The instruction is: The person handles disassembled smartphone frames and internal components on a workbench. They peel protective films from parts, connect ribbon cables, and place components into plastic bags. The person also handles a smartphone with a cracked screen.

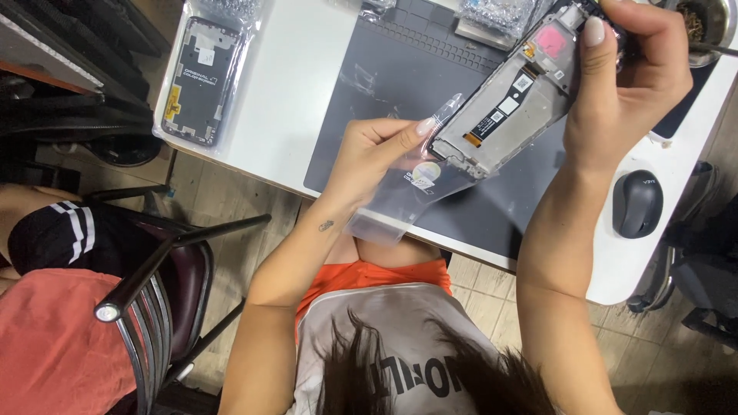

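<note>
The phone frame (511,107) is held over the grey mat (400,84), gripped at its 1 o'clock end by the right hand (623,84). The clear film (415,192) at 7 o'clock is pinched by the left hand (373,150). Risk: the thin ribbon cable could be snagged by careless peeling.

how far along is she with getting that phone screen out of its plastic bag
Mostly out. The right hand grips the phone screen assembly by its top; the left hand pinches the clear plastic sleeve, which covers only the lower end. A second bagged part lies unopened on the white table.
</note>
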